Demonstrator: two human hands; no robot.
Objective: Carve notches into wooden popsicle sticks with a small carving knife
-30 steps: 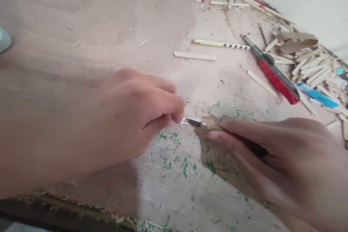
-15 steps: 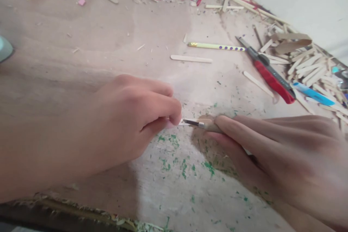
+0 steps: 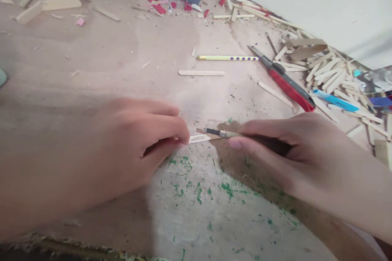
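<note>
On the green-flecked surface (image 3: pixel 186 220), my left hand (image 3: pixel 150 126) pinches one end of a pale stick (image 3: pixel 199 138); my right hand (image 3: pixel 309 151) grips a slim knife (image 3: pixel 225 133), its blade pointing toward my left fingertips. Too hard a push could make it skid and nick me; a slack pinch might let the stick twist. Beyond, the red cutter (image 3: pixel 288 83) could snag a careless reach.

The held craft stick (image 3: pixel 199 138) looks like matt wood; the craft knife (image 3: pixel 226 133) has metal at its front, the box cutter (image 3: pixel 283 82) smooth plastic, the desk (image 3: pixel 167 228) scuffed matt wood.
</note>
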